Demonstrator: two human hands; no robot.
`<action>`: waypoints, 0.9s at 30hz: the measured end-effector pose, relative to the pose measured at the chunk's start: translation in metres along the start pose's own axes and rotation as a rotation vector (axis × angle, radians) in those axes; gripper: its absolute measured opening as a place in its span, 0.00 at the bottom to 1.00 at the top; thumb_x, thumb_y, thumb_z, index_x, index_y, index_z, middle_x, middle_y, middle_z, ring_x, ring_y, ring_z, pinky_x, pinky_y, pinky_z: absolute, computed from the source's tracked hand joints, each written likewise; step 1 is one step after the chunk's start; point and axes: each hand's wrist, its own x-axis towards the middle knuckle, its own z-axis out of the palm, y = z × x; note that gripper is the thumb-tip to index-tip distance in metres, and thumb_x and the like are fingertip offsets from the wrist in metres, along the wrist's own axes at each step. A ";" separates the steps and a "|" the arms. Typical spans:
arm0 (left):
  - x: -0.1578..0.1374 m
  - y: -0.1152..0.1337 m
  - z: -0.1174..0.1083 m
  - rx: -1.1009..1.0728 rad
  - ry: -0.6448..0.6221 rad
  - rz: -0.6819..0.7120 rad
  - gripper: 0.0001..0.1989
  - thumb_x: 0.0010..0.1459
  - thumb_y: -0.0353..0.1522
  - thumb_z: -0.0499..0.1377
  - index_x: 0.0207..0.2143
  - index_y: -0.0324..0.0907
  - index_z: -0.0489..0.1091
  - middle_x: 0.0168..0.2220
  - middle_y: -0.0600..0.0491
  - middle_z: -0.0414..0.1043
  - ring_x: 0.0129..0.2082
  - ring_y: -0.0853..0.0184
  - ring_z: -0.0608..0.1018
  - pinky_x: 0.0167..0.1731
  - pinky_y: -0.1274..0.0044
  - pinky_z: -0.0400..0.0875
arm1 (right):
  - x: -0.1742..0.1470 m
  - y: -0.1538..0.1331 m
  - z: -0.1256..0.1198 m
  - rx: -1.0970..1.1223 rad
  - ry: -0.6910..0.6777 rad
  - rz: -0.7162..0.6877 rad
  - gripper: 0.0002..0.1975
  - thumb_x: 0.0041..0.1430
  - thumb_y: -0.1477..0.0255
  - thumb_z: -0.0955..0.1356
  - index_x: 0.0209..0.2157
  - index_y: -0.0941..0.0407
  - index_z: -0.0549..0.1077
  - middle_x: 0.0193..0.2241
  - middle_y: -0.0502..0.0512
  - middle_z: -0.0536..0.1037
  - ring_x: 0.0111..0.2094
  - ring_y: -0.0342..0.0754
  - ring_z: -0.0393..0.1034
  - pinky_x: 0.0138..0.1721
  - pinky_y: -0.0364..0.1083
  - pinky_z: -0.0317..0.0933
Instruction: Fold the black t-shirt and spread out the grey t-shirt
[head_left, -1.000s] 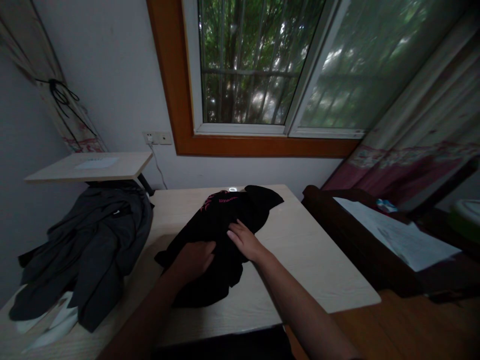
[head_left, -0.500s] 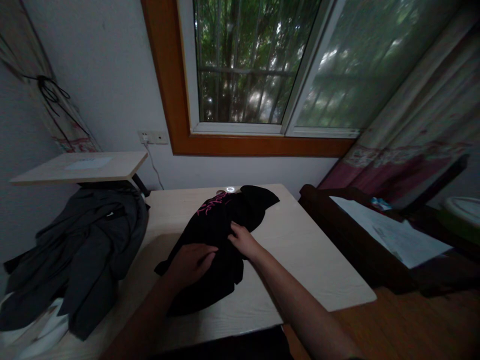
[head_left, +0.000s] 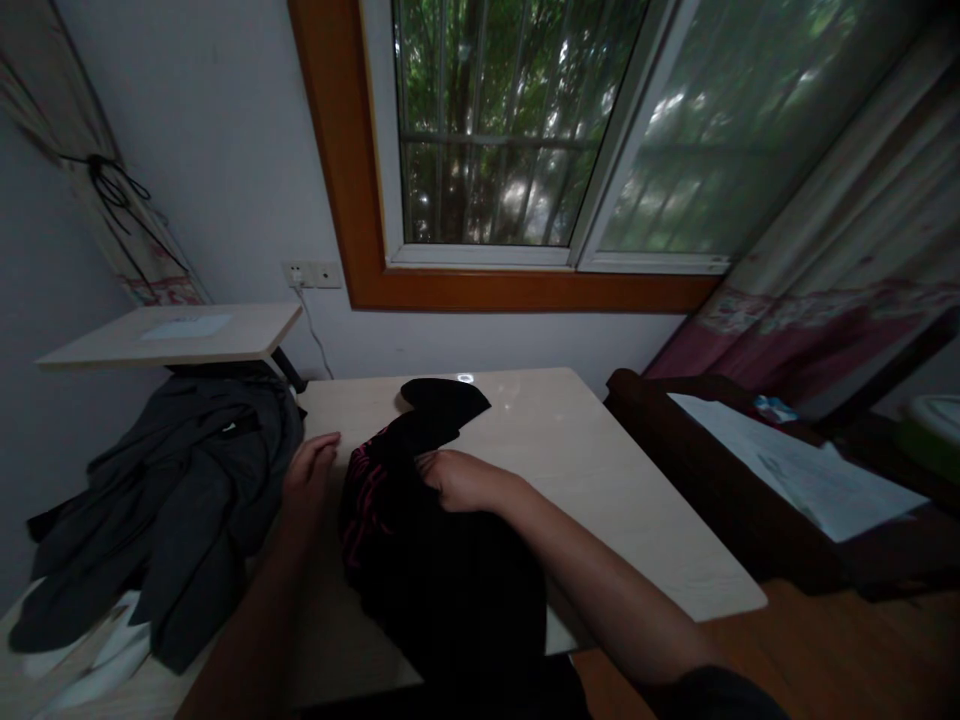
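No words can be read. Pink lettering (head_left: 367,500) on the black garment (head_left: 457,580) is too folded and dim to make out. The paper (head_left: 187,326) on the raised board (head_left: 259,338) and the large sheet (head_left: 795,470) at right bear faint marks, illegible.

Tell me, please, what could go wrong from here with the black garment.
The garment reaches the near edge of the table and might slide off. Only the right hand seems to grip it, so the loose part could crease. The left hand is beside the grey clothes and might brush them.
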 end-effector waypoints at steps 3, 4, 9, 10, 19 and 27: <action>0.000 0.000 0.002 0.069 -0.108 0.114 0.17 0.65 0.39 0.51 0.46 0.41 0.74 0.51 0.46 0.75 0.55 0.60 0.74 0.61 0.64 0.65 | -0.010 -0.006 -0.017 -0.071 -0.043 -0.017 0.11 0.48 0.85 0.65 0.22 0.55 0.72 0.27 0.55 0.78 0.36 0.49 0.72 0.42 0.46 0.66; -0.001 0.001 0.003 0.095 -0.160 0.158 0.17 0.66 0.39 0.51 0.47 0.41 0.74 0.53 0.45 0.74 0.56 0.60 0.73 0.61 0.63 0.64 | -0.017 -0.006 -0.023 -0.081 -0.050 -0.008 0.11 0.49 0.85 0.65 0.23 0.55 0.73 0.27 0.54 0.78 0.37 0.49 0.73 0.42 0.46 0.65; -0.020 0.020 0.019 0.233 -0.530 0.468 0.17 0.67 0.33 0.50 0.54 0.47 0.71 0.61 0.49 0.68 0.67 0.60 0.61 0.66 0.60 0.57 | -0.070 0.003 -0.043 -0.105 -0.039 0.128 0.12 0.51 0.83 0.66 0.25 0.53 0.77 0.27 0.53 0.79 0.33 0.48 0.72 0.41 0.46 0.64; -0.027 0.026 0.024 0.258 -0.629 0.532 0.18 0.67 0.32 0.50 0.55 0.48 0.71 0.60 0.49 0.69 0.68 0.60 0.59 0.66 0.59 0.55 | -0.082 0.006 -0.046 -0.114 -0.034 0.176 0.12 0.51 0.83 0.66 0.25 0.53 0.77 0.27 0.53 0.78 0.34 0.48 0.72 0.41 0.46 0.64; -0.083 0.083 0.067 0.199 -1.046 0.807 0.07 0.64 0.32 0.53 0.37 0.43 0.71 0.33 0.51 0.77 0.38 0.64 0.78 0.50 0.69 0.67 | -0.156 0.053 -0.051 -0.323 0.266 0.777 0.15 0.54 0.83 0.65 0.36 0.54 0.80 0.35 0.56 0.78 0.42 0.51 0.71 0.49 0.48 0.63; -0.055 0.059 0.056 0.021 -0.676 0.742 0.17 0.66 0.27 0.50 0.53 0.46 0.70 0.45 0.50 0.79 0.46 0.66 0.79 0.48 0.72 0.71 | -0.145 0.064 -0.018 -0.099 0.566 0.811 0.11 0.62 0.75 0.65 0.44 0.53 0.75 0.40 0.56 0.76 0.45 0.51 0.72 0.50 0.50 0.65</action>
